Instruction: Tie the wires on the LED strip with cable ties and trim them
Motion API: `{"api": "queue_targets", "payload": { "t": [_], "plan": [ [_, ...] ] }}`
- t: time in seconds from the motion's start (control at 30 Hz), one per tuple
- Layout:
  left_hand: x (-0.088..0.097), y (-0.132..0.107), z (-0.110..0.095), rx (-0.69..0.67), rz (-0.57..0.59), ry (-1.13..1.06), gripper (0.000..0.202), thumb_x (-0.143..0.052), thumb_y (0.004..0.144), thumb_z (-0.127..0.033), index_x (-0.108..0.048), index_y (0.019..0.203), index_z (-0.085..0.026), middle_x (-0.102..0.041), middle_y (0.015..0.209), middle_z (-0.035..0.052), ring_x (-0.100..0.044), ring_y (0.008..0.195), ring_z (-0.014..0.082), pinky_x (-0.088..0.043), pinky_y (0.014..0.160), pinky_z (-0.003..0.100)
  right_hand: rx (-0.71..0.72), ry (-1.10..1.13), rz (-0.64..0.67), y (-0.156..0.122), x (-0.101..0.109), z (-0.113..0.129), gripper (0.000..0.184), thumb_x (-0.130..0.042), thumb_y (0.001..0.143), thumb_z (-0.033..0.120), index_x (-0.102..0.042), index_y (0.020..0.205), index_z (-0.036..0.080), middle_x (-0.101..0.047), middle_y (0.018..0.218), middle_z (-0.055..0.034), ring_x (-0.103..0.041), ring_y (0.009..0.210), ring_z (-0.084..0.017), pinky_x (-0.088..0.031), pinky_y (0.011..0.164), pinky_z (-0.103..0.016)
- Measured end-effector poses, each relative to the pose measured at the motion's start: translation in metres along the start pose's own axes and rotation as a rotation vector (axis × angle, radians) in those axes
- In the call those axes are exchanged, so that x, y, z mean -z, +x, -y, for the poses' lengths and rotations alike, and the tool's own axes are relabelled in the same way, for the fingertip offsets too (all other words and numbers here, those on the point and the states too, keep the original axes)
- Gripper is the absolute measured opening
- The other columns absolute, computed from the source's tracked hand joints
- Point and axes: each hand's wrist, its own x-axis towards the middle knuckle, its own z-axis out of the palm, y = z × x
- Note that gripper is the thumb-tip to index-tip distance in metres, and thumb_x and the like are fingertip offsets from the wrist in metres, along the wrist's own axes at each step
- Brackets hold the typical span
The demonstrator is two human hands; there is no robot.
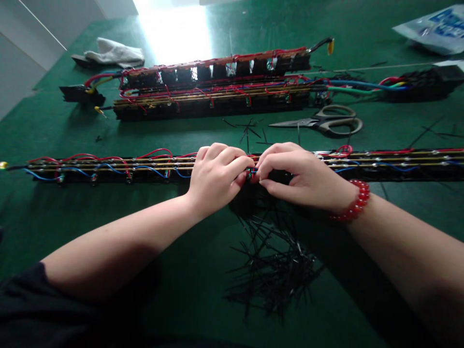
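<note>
A long, narrow black bar [90,165] with brass-coloured rods and red and blue wires lies across the table. My left hand [219,176] is closed over its middle, fingers curled across the rods and thumb near the front edge. Just to the right, my right hand [304,176] holds thumb and fingertips pinched at the same spot, close to the left fingertips. Whatever is in that pinch is too small to make out. Between the hands, a bit of red and blue wire shows. Nearer me lies a loose pile of thin black cable ties [275,266].
Scissors [326,122] lie behind the bar, with scattered black strips around them. Farther back are two similar wired bars [213,107] with thick cables and a black connector [81,94]. A white cloth [118,52] and a plastic bag [435,31] rest on the green table [174,295].
</note>
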Motion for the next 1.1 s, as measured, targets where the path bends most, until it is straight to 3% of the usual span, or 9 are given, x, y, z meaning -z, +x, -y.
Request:
{"api": "queue_targets", "payload": {
  "t": [0.73,0.97,1.1],
  "plan": [
    [0.012,-0.002,-0.001,0.007,0.057,-0.090,0.020,-0.056,0.098,-0.021,-0.073,0.108,-0.027,-0.075,0.117,0.0003,-0.060,0.112,0.0220,-0.042,0.098,0.040,-0.072,0.001,-0.092,-0.004,-0.004,0.006,0.007,-0.060,0.082,0.020,-0.066,0.080,0.023,-0.072,0.081,-0.0045,-0.067,0.082,-0.023,-0.052,0.082,-0.040],
    [0.022,-0.005,0.002,-0.186,0.129,0.010,0.031,-0.052,0.100,-0.023,-0.068,0.126,-0.019,-0.074,0.124,0.0071,-0.063,0.110,0.0227,-0.048,0.096,0.039,-0.134,0.016,-0.126,-0.005,-0.005,0.009,0.008,-0.057,0.083,0.020,-0.063,0.082,0.025,-0.071,0.085,-0.0041,-0.066,0.082,-0.021,-0.053,0.081,-0.040],
    [0.014,-0.004,0.008,-0.152,0.088,-0.024,0.025,-0.054,0.100,-0.026,-0.072,0.118,-0.024,-0.076,0.115,0.0041,-0.064,0.103,0.0211,-0.046,0.092,0.039,-0.152,0.028,-0.128,-0.004,-0.006,0.009,0.007,-0.056,0.084,0.020,-0.061,0.083,0.025,-0.072,0.086,-0.0038,-0.067,0.083,-0.021,-0.054,0.081,-0.040]
  ]
}}
